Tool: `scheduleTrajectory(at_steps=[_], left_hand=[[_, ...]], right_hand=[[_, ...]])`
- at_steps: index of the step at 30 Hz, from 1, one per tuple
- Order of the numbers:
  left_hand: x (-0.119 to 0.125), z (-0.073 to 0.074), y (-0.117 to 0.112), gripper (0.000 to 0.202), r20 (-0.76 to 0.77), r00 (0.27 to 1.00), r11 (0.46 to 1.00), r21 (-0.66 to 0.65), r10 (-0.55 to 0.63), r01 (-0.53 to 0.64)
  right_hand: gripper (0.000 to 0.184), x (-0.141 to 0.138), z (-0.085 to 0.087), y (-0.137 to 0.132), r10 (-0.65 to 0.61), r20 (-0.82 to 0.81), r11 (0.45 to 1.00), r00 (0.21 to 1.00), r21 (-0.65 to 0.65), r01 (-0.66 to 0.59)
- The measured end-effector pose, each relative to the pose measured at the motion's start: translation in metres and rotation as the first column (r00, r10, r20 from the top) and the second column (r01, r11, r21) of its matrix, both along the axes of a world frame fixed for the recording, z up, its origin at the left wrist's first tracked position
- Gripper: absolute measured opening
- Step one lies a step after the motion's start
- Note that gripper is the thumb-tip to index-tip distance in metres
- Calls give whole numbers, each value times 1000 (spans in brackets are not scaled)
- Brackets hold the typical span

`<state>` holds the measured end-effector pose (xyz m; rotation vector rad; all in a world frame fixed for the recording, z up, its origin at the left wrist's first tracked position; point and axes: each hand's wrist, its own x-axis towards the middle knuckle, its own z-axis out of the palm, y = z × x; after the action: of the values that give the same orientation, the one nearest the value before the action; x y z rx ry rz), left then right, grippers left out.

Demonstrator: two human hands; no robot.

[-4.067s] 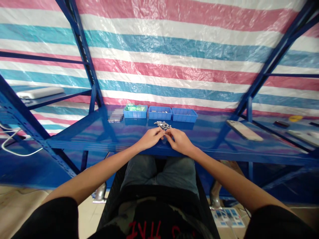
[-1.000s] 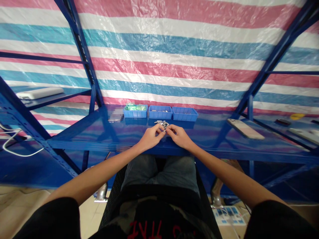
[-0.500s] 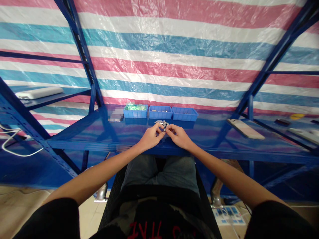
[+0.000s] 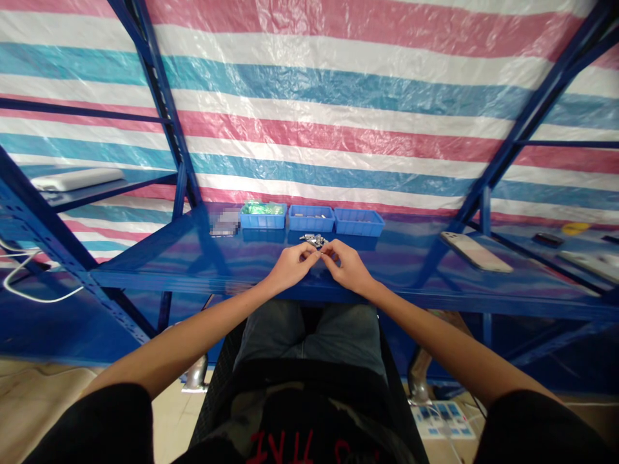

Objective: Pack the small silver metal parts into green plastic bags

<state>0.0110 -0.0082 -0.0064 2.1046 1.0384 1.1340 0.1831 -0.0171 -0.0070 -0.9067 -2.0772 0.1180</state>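
My left hand (image 4: 294,265) and my right hand (image 4: 347,263) meet fingertip to fingertip above the front part of the blue tabletop (image 4: 406,258). Thumb and forefinger are pinched on both sides. Whatever lies between the fingertips is too small and too covered to name. Just beyond my fingers is a small pile of shiny silvery metal parts (image 4: 314,240), partly hidden by the hands.
Along the back stand a blue bin (image 4: 262,221) with green-and-clear plastic packets, a second bin (image 4: 311,223) with a few small pieces, and a third bin (image 4: 358,225). A phone (image 4: 476,251) lies at right. Blue rack posts (image 4: 483,187) flank the table.
The fingertips of both hands have drawn closer together and the left fingers have curled in slightly. More of the metal pile shows now. The bins and phone have stayed put.
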Motion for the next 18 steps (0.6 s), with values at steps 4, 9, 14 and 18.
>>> scheduleTrajectory(at_steps=[4,9,14,18], left_hand=[[0,1,0,29,-21,999,999,-31,29,-30],[2,-2,2,18,-113,994,1000,18,14,-12],[2,-5,4,13,-158,987,995,98,3,12],[2,-6,5,12,-171,985,994,107,-8,26]], right_hand=[[10,4,10,7,-104,27,977,994,192,97],[22,20,52,43,-538,-157,804,828,201,560],[22,32,51,59,-601,156,798,784,64,599],[25,29,14,48,-239,442,971,865,105,214]])
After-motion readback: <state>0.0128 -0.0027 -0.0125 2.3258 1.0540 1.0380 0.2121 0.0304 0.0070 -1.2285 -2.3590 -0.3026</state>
